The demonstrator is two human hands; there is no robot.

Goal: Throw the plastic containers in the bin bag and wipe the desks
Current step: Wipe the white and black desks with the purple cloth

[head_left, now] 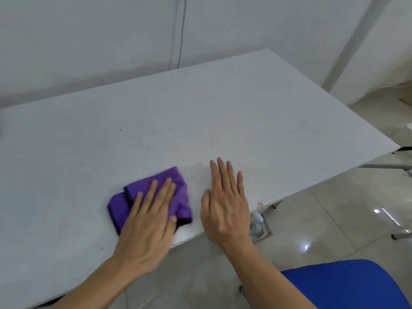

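Left grip: flat, palm down, fingers straight and slightly spread, pressing on the purple cloth.
Right grip: flat, fingers straight and close together, holding nothing, over the counter's near edge just right of the cloth; whether it touched the surface could not be told.
Purple cloth: folded, dark-edged, lying on the counter near its front edge, partly under the left grip.
Counter: white, with small dark specks, standing against a pale wall.
Blue chair: its seat showed at lower right, on the glossy tiled floor.
Under the counter edge: a small white object, too blurred to identify.
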